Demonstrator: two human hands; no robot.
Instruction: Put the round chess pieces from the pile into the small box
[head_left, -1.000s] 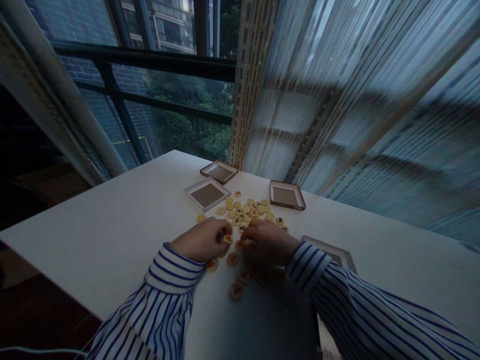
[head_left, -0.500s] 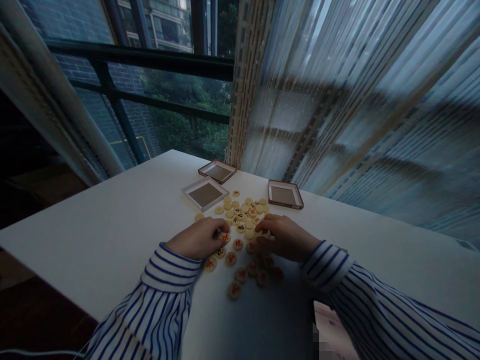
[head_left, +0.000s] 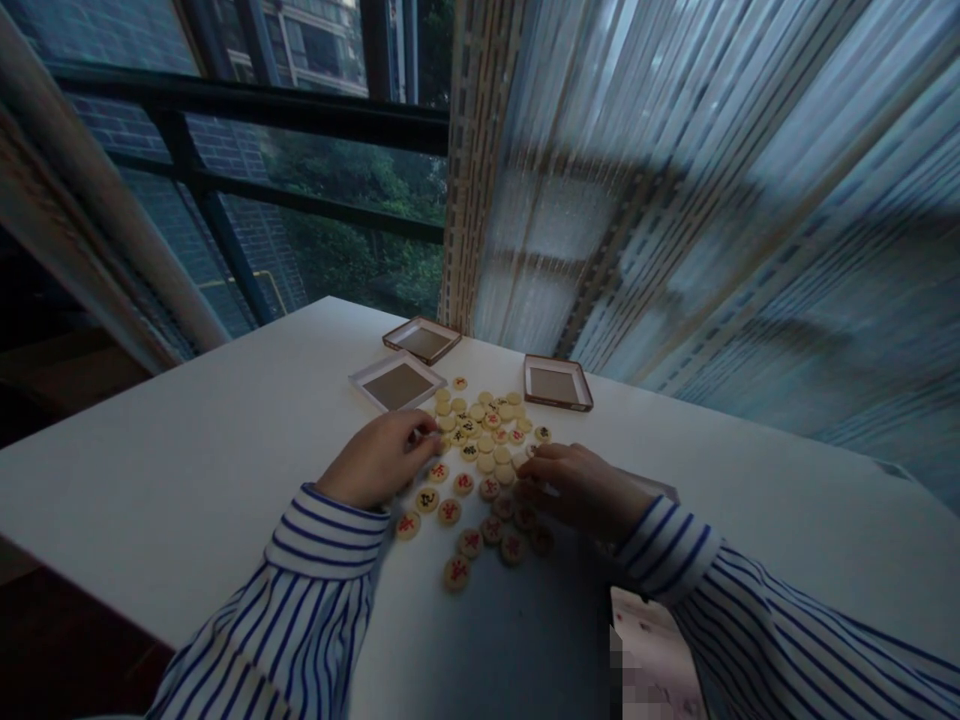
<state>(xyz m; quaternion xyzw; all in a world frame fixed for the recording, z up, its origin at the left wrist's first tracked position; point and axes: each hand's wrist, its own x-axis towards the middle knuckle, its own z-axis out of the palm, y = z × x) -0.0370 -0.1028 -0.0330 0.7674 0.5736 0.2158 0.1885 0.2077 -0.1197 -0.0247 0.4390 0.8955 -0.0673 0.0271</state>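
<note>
1. Left hand (head_left: 379,455) moved up to the pile's edge since half a second ago — the red-marked piece (head_left: 438,471) it partly covered is bare now. Can't tell if its fingertips grip anything.
2. Right hand (head_left: 581,487) curls beside pale pieces, grip unclear; a black-marked piece (head_left: 544,433) beyond it now shows.
3. Round pieces (head_left: 486,444) lie mainly between both hands.
4. White table (head_left: 225,430), shallow boxes (head_left: 559,381) behind, sheer curtain (head_left: 637,200) past that.

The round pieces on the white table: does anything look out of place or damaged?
No damage is visible. One red-marked piece looks slightly stray: it lies just beyond the far edge of the loose cluster, near the pale-rimmed tray.
</note>
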